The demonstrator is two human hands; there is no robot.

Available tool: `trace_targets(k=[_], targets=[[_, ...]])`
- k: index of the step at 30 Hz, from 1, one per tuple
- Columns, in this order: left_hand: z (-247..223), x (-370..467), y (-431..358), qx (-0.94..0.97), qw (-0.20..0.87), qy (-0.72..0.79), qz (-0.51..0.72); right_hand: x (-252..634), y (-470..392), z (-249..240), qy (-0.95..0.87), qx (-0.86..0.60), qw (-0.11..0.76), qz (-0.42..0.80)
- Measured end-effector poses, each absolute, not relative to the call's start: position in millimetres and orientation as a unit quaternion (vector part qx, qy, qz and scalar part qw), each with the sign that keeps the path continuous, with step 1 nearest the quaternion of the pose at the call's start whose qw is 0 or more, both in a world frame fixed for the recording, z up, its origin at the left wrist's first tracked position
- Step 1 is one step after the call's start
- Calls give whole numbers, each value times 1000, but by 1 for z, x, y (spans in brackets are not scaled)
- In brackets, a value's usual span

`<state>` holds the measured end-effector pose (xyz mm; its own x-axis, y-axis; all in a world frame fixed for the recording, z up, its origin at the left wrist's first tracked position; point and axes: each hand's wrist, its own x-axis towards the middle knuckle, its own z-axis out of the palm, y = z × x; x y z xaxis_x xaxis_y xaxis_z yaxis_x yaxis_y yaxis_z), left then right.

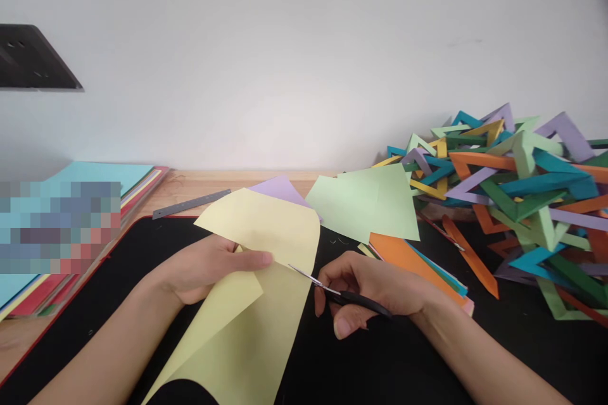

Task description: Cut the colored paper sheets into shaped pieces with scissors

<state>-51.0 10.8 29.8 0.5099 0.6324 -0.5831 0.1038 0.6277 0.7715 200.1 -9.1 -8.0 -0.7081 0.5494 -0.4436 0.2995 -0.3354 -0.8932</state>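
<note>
My left hand point(223, 266) pinches a large sheet of yellow paper point(285, 304), thumb on top and fingers behind it. The sheet curls at its upper end and is folded over at the lower left. My right hand point(356, 291) is closed around the black-handled scissors point(346, 299). Their metal blades point left and lie at the right part of the yellow sheet, just right of my left thumb. A cut line seems to run from the blades towards the thumb.
Coloured paper sheets point(111, 171) are stacked at the left. A metal ruler point(190, 204), purple paper point(282, 192) and green paper point(370, 202) lie behind. Orange strips point(408, 262) sit right of my right hand, beside a heap of folded paper frames point(536, 183).
</note>
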Motion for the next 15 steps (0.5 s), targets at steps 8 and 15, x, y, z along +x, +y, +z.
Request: trace_targets(k=[8,15], targets=[[28,-52,10,400,777,457,167,199,-9,-9,-571,-365,89,730],[27,-49,9,408,780,446,162,199,-9,-10,-565,-340,96,745]])
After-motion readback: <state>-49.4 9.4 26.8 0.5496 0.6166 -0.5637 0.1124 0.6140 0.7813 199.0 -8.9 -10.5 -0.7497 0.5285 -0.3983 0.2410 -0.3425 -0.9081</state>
